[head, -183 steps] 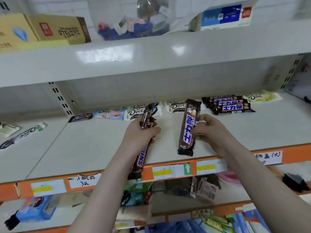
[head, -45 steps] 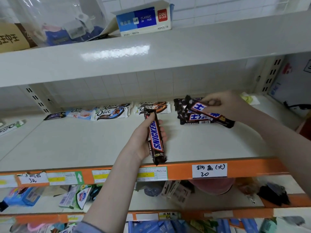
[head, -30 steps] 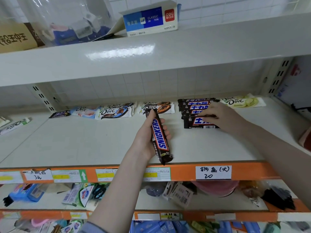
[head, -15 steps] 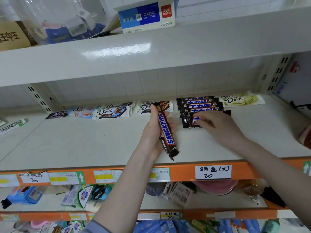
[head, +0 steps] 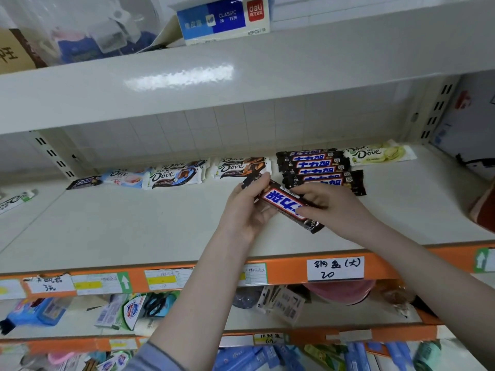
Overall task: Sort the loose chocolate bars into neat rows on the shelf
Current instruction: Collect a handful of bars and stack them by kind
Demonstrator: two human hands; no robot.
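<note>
On the shelf (head: 112,226), a row of Dove bars (head: 176,175) lies along the back wall, left of the stacked Snickers bars (head: 318,167). Another Dove bar (head: 380,154) lies right of that stack. Before the stack, both hands hold one Snickers bar (head: 284,203), seemingly just above the shelf.

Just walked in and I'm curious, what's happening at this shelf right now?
A person is tidying chocolate bars. Both hands, left hand and right hand, hold one dark Snickers bar just above the shelf. Behind it lies a neat row of matching bars, with Dove bars lined along the back.
</note>
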